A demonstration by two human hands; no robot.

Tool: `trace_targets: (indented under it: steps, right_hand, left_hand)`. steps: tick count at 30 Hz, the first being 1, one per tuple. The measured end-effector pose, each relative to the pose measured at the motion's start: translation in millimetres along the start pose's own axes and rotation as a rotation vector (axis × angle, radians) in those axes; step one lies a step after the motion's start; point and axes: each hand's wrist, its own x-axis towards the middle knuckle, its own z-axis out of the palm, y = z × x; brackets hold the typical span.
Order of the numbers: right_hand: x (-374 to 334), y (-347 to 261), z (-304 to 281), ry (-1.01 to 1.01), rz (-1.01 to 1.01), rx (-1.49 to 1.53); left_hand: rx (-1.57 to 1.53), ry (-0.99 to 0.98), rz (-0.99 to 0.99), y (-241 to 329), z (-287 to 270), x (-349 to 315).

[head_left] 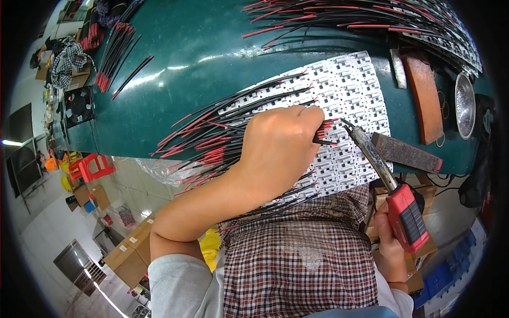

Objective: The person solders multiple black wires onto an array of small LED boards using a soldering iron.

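Observation:
A white circuit board panel (363, 87) with rows of small parts lies at the table's near edge, partly over my lap. My left hand (281, 143) is closed above its middle, gripping a bundle of black wires with red ends (327, 130) that stick out past the fingers. More such wires (212, 151) fan out leftward across the panel, partly hidden by my hand and forearm. My right hand (389, 238) is wrapped round the red and black handle of a soldering iron (405, 214). The iron's tip points up-left, close to the wire ends; whether it touches them I cannot tell.
A dark bar-shaped block (405, 152) lies by the panel's right edge. Beyond it are an orange-brown block (422, 98) and a metal bowl (465, 106). Another wired panel (461, 50) lies far right. Loose wires (114, 55) and a small fan (79, 106) are at the left.

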Motion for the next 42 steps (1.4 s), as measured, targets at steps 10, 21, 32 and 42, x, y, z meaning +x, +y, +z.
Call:
trace_targets:
  steps: [10,21,32,42]
  right_hand:
    - [-1.5,-7.8,1.2,0.106,0.066,0.030]
    - [-7.2,-4.5,10.6,0.171,0.056,0.071]
    - [15.3,-34.5,-4.4,0.270,-0.311,-0.296]
    - [-13.6,-10.6,-9.4,0.141,-0.091,-0.236]
  left_hand:
    - [-0.165,0.342,-0.294,6.8,-61.5,-2.9]
    - [-0.519,1.157,-0.004,-52.3,-135.8,-21.4]
    - [-0.387,0.906,-0.131,-45.4,-108.1,-16.9]
    - [-0.266,-0.079,-0.262,11.2,-32.8,-22.3]
